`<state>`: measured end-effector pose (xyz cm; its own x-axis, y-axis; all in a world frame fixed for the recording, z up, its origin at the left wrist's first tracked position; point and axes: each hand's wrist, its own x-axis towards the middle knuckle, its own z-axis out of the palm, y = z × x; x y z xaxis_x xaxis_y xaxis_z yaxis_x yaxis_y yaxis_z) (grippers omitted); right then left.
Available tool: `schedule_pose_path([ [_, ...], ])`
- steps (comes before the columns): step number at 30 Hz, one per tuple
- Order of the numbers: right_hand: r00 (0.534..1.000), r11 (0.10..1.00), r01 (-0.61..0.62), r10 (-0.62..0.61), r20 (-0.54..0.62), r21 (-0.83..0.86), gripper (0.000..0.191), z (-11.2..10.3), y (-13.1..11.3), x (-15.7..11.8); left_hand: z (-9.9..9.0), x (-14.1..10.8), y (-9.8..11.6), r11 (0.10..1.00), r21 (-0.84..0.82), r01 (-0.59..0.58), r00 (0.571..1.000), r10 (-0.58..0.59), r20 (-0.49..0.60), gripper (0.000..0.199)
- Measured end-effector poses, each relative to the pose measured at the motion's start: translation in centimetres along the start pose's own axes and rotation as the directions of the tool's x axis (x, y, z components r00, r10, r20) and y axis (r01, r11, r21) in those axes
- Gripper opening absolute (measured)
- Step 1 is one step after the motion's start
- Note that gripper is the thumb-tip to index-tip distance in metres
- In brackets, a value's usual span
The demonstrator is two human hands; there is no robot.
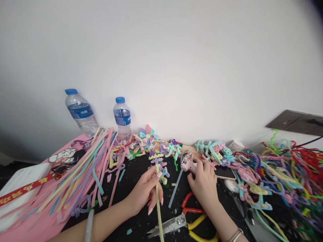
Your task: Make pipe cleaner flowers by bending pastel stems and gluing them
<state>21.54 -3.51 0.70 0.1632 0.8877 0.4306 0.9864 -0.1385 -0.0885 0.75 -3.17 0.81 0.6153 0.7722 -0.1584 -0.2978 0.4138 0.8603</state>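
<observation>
My left hand (150,188) pinches a pale yellow fuzzy stem (158,208), which hangs down toward the bottom edge. Just above its fingertips is a small multicoloured figure of bent fuzzy stems (155,157). My right hand (204,178) is closed round a small pale pink device (188,164), its fingers curled over the handle. A blue-grey stem (176,190) lies on the black mat between the hands. Scissors (180,222) with red and yellow handles rest open below, near my right forearm.
Two water bottles (80,112) (122,116) stand against the wall. Loose pastel stems (85,174) spread over a pink surface at left, beside a white box (22,185). Tangled coloured stems (290,188) pile at right, near a phone (225,172). Finished shapes (147,134) line the back.
</observation>
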Motion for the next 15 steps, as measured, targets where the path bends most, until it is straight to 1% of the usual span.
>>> schedule_pose_path([
  [2, 0.995, 0.999, -0.024, 0.027, 0.092, -0.028, 0.042, 0.4, 0.5, 0.3, -0.2, 0.1, 0.0, 0.998, -0.003, 0.060, 0.996, -0.059, 0.070, 0.025],
  [3, 0.992, 0.999, -0.036, 0.038, 0.124, -0.016, 0.040, 0.5, 0.7, 0.5, -0.3, 0.1, 0.0, 0.997, -0.003, 0.082, 0.992, -0.082, 0.094, 0.026],
  [4, 0.988, 0.999, -0.045, 0.042, 0.150, 0.017, 0.040, 0.7, 1.0, 0.6, -0.4, 0.2, 0.0, 0.995, -0.001, 0.099, 0.989, -0.099, 0.108, 0.028],
  [6, 0.986, 0.992, -0.060, 0.041, 0.163, 0.114, 0.041, 1.0, 1.5, 0.9, -0.7, 0.3, -0.2, 0.991, 0.012, 0.132, 0.984, -0.133, 0.122, 0.030],
  [8, 0.982, 0.972, -0.106, 0.069, 0.175, 0.211, 0.040, 1.3, 2.0, 1.2, -0.8, 0.4, -0.3, 0.985, 0.039, 0.168, 0.976, -0.172, 0.131, 0.030],
  [10, 0.983, 0.936, -0.142, 0.097, 0.153, 0.323, 0.034, 1.4, 2.4, 1.4, -0.9, 0.4, -0.5, 0.977, 0.068, 0.200, 0.966, -0.208, 0.153, 0.028],
  [12, 0.989, 0.884, -0.141, 0.112, 0.091, 0.446, 0.027, 1.5, 2.7, 1.6, -0.9, 0.4, -0.5, 0.972, 0.088, 0.216, 0.956, -0.229, 0.184, 0.027],
  [14, 0.989, 0.803, -0.138, 0.144, 0.036, 0.579, 0.020, 1.7, 2.9, 1.6, -0.9, 0.3, -0.5, 0.969, 0.101, 0.227, 0.947, -0.243, 0.208, 0.027],
  [15, 0.984, 0.733, -0.155, 0.172, 0.040, 0.662, 0.017, 1.8, 2.9, 1.6, -0.9, 0.3, -0.5, 0.967, 0.106, 0.230, 0.944, -0.249, 0.218, 0.027],
])
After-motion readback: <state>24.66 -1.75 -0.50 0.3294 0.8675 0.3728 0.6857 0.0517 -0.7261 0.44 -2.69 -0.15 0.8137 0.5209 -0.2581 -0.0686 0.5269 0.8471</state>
